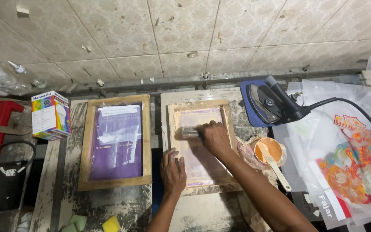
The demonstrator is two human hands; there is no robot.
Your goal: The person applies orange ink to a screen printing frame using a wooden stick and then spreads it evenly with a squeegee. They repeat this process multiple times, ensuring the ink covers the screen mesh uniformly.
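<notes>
Inside the wooden frame (pixel 200 146), right-hand fingers (pixel 209 131) clench a squeegee (pixel 190 133); left fingers (pixel 172 165) splayed flat on its edge.

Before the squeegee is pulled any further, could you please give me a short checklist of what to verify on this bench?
1. Left hand presses flat on the near edge of the wooden frame: ok.
2. Right hand grips the squeegee inside the frame: ok.
3. Squeegee blade flat on the mesh: cannot tell, the hand hides most of it.
4. Ink cup with its spoon stands apart from the frame, right of it: ok.
5. Second frame with purple mesh lies apart on the left: ok.
6. Iron rests on its blue pad, away from both hands: ok.
</notes>
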